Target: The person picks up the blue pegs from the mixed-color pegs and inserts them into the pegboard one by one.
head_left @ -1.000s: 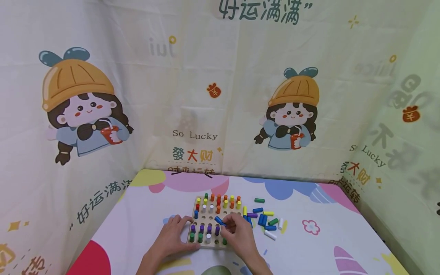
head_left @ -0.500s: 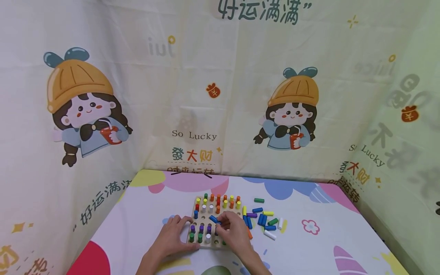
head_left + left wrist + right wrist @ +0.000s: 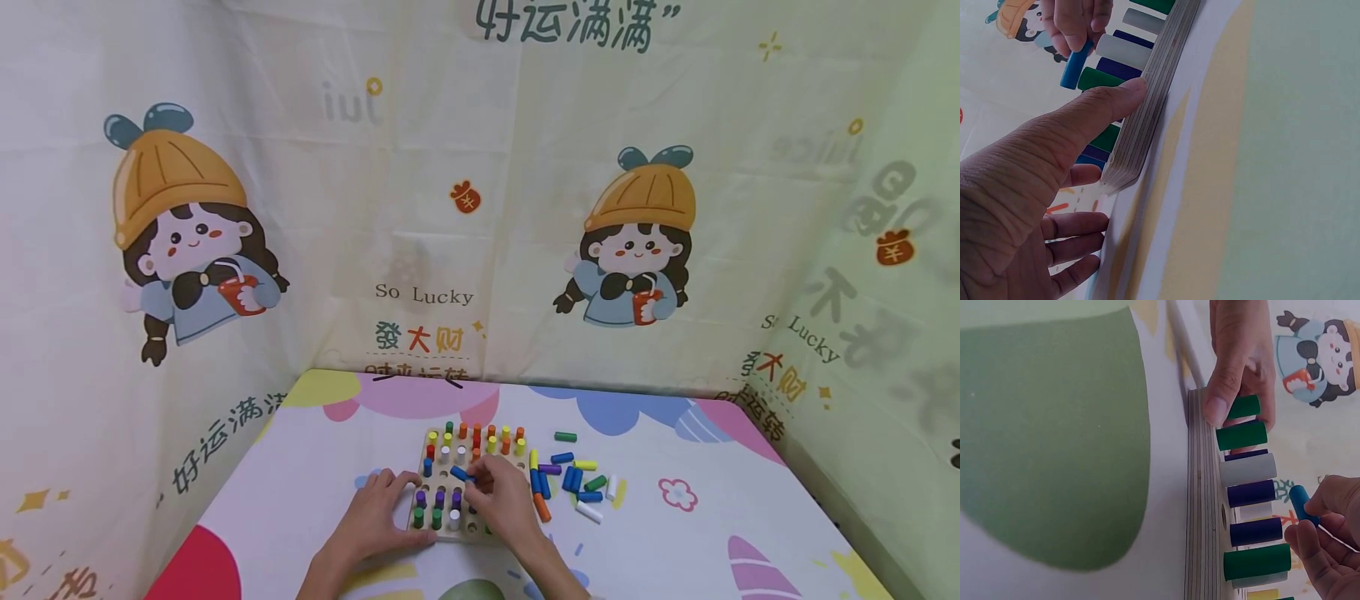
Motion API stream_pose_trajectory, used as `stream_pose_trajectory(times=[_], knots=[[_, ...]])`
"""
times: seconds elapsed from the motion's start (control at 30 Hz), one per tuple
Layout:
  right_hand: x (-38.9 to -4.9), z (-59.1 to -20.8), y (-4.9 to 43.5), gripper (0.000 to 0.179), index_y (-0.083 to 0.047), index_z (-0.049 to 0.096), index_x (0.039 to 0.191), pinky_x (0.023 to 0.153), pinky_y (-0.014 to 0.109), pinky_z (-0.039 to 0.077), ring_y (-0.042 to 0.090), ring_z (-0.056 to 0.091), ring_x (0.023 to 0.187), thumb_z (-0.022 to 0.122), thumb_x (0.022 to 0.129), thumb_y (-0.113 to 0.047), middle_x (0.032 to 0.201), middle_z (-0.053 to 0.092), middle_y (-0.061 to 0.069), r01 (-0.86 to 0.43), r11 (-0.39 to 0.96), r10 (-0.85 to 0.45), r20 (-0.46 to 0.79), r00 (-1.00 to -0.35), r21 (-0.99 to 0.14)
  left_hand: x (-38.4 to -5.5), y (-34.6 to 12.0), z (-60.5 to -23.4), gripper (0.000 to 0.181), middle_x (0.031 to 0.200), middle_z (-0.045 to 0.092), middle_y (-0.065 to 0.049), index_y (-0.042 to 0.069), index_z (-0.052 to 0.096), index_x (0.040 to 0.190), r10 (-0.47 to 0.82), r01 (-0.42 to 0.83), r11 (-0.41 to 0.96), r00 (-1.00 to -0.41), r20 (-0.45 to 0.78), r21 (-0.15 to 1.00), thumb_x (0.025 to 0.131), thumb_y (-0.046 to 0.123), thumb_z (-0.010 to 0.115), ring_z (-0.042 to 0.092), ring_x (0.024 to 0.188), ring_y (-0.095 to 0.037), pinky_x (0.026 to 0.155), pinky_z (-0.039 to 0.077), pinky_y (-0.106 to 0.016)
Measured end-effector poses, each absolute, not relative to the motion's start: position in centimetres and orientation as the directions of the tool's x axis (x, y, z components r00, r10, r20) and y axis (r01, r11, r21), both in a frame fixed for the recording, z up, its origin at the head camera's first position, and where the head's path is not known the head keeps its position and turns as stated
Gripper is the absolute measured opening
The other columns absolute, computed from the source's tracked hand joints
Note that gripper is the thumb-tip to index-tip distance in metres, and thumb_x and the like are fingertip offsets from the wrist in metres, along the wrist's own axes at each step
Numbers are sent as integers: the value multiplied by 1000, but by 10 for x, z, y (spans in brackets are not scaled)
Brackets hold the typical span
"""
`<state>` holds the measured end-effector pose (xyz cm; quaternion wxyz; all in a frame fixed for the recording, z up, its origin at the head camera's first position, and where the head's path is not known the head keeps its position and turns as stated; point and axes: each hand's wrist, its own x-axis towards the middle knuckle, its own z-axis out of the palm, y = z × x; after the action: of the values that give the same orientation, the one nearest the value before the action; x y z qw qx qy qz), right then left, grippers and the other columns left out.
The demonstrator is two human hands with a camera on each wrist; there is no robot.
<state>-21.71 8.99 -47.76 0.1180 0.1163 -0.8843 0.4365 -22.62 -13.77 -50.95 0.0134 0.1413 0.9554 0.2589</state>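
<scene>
Blue peg tilted above wooden pegboard, pinched between thumb and fingers of right hand, near-left corner held by thumb and index of left hand.

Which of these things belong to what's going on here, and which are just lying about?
In the job, apparently:
blue peg, pinched by the right hand
pegboard, held by the left hand
standing pegs in it
loose pegs beside it, probably

Just surroundings:
patterned table cover
cartoon-printed backdrop
</scene>
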Motion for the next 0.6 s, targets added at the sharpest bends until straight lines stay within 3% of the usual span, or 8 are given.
stream_pose_trajectory(times=[0.6], knots=[[-228,-479,83,11,-9,72,100,70,17,53,6,58,75,74,90,-4,87,64,-4,-321,611,-156,288,-945,-724,-225,-138,-508,81,105,51,-2,25,61,128,287,278,823,-956,59,496,65,70,85,47,99,-24,89,47,-53]])
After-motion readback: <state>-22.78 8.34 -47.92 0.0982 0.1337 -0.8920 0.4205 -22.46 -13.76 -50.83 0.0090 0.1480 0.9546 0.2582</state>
